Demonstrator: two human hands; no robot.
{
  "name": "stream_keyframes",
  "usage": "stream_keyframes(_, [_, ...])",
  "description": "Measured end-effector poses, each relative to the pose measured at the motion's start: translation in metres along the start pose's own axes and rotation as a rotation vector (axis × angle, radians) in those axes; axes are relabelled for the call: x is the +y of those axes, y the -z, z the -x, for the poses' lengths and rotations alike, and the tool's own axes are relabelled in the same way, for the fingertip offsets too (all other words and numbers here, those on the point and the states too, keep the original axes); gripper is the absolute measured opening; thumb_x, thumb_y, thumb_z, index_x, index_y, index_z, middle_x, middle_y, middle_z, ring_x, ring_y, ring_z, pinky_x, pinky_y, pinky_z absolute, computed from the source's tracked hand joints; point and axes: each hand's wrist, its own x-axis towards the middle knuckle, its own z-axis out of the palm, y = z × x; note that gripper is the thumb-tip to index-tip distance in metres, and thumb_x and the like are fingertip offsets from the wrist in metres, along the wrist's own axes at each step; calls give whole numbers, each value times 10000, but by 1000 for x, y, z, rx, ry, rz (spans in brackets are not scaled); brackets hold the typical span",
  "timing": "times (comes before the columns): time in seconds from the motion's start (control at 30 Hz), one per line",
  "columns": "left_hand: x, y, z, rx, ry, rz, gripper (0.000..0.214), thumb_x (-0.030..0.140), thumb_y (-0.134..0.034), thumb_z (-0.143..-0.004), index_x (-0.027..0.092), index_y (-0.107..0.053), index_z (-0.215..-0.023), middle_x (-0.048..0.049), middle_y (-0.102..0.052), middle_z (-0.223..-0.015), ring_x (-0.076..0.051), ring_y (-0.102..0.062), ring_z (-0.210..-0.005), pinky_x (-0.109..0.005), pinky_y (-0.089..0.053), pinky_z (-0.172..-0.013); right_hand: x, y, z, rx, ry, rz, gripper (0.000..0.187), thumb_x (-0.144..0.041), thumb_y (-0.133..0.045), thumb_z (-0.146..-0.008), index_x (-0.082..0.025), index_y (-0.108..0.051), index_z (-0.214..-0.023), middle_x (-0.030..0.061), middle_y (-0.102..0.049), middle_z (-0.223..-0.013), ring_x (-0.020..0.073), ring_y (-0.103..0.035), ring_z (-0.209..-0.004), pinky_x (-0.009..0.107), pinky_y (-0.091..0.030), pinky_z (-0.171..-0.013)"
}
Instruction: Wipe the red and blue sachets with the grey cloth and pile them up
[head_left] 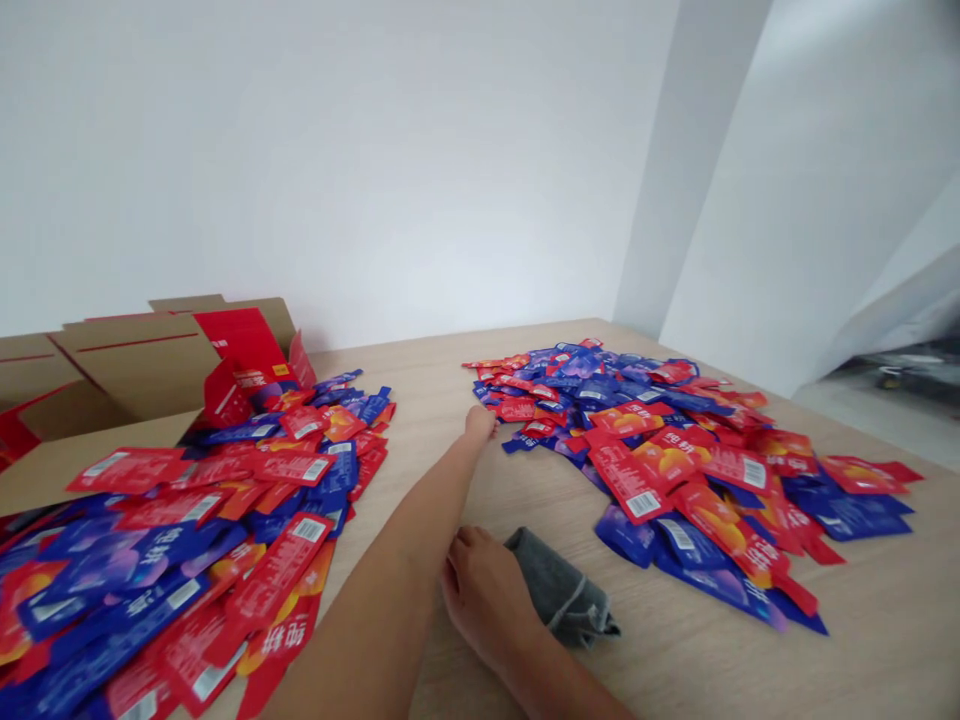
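Observation:
My left hand reaches far across the table to the near left edge of the right-hand pile of red and blue sachets. Its fingers are mostly hidden behind the wrist, beside a red sachet; I cannot tell whether they grip it. Closer to me, my right hand is low over the table with curled fingers, right beside my left forearm. Whatever those fingers may hold is out of sight. Just right of this hand lies a folded grey cloth with a frayed end.
Another heap of red and blue sachets covers the left side. Behind it stand open cardboard boxes with raised flaps. A white wall rises behind the wooden table, whose right edge slants towards me.

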Motion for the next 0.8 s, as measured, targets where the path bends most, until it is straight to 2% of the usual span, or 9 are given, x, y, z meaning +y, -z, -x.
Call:
stream_keyframes(0.07, [-8,3,11,-34,37,-25,336,328,-524,-868,150,-509,-1153,-88,-538,-1146,-200,-562,-969,-405,-489,-808,0,0,1,12,4,-14,235,-134,-439,-804,-197,-629,-927,57,-631,-867,188,-577,-852,267,-432,-728])
stream_keyframes(0.13, [-18,18,28,-60,65,-45,312,331,-519,-871,144,-523,-1121,-78,-560,-1093,-180,-578,-914,-377,-502,-770,0,0,2,37,13,-55,274,-116,-443,-771,-200,-602,-977,53,-628,-907,189,-572,-881,278,-428,-759])
stream_keyframes(0.23, [-36,60,65,-88,83,-59,210,294,-514,-868,97,-583,-896,-32,-610,-777,-101,-572,-617,-237,-481,-563,3,1,3,98,-23,-129,271,-110,-434,-749,-173,-553,-984,62,-622,-897,193,-577,-856,292,-430,-760])
stream_keyframes(0.33, [-58,109,116,-144,111,-55,206,246,-574,-786,105,-549,-637,22,-520,-471,-62,-459,-380,-171,-360,-393,8,2,2,235,-66,-191,230,-122,-410,-767,-161,-515,-968,70,-609,-847,198,-579,-797,311,-442,-731])
stream_keyframes(0.4, [-74,135,152,-195,142,-45,185,245,-608,-718,119,-537,-603,27,-512,-415,-68,-444,-331,-169,-335,-356,8,1,2,369,-26,-226,236,-142,-394,-797,-162,-502,-1007,95,-606,-922,209,-570,-866,341,-441,-783])
stream_keyframes(0.47, [-91,152,186,-276,177,-21,160,267,-613,-672,126,-543,-639,18,-538,-412,-81,-458,-315,-169,-335,-337,4,-2,4,416,70,-239,241,-159,-386,-828,-171,-508,-1035,109,-596,-995,216,-547,-945,368,-425,-845])
stream_keyframes(0.57, [-112,162,220,-388,185,37,215,320,-606,-633,144,-531,-730,24,-551,-409,-96,-468,-299,-166,-334,-313,-5,-10,8,230,239,-199,263,-126,-394,-838,-172,-553,-1042,98,-598,-993,208,-532,-951,361,-420,-865])
stream_keyframes(0.63, [-121,163,231,-386,151,72,256,355,-600,-630,162,-497,-762,36,-545,-401,-98,-458,-284,-166,-327,-303,-6,-15,8,101,272,-139,300,-86,-392,-830,-151,-579,-1057,105,-596,-989,202,-525,-941,346,-418,-863])
stream_keyframes(0.8, [-126,161,234,-326,96,126,273,402,-563,-684,179,-448,-793,61,-521,-391,-88,-429,-263,-157,-308,-309,15,-14,-3,75,33,37,320,-61,-394,-818,-114,-627,-1030,122,-593,-936,205,-517,-911,328,-407,-848])
